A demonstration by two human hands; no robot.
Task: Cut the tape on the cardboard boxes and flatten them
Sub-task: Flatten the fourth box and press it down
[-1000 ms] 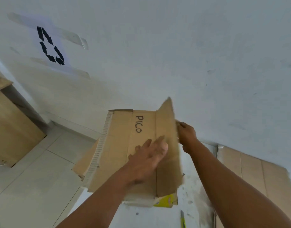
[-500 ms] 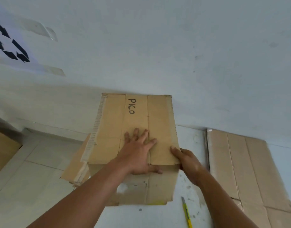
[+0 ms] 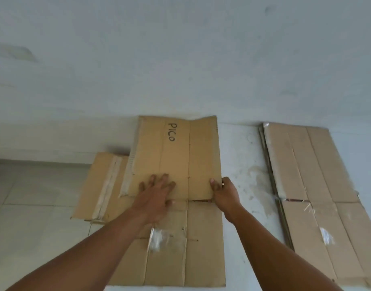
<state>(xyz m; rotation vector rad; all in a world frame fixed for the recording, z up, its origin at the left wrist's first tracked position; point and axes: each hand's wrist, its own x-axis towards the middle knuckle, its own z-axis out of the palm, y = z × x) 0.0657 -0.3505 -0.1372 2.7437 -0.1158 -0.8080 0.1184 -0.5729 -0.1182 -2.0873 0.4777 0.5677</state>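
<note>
A brown cardboard box marked "PICO" [image 3: 176, 156] lies flattened on the white surface, its far end against the wall. My left hand [image 3: 157, 192] presses flat on its middle, fingers spread. My right hand [image 3: 224, 192] grips the box's right edge, thumb on top. Clear tape [image 3: 159, 238] clings to the near panel below my left wrist. A side flap with a whitish tape strip [image 3: 104, 185] sticks out to the left over the floor. No cutter is in view.
A stack of flattened cardboard boxes [image 3: 318, 196] lies to the right on the same white surface [image 3: 247, 164]. A white wall [image 3: 180, 59] rises right behind. Pale floor tiles [image 3: 33, 206] lie lower at the left.
The box has gone from a raised, half-folded shape to lying flat. My left hand stayed pressed on top; my right hand moved up its right edge. The yellow cutter has left the view.
</note>
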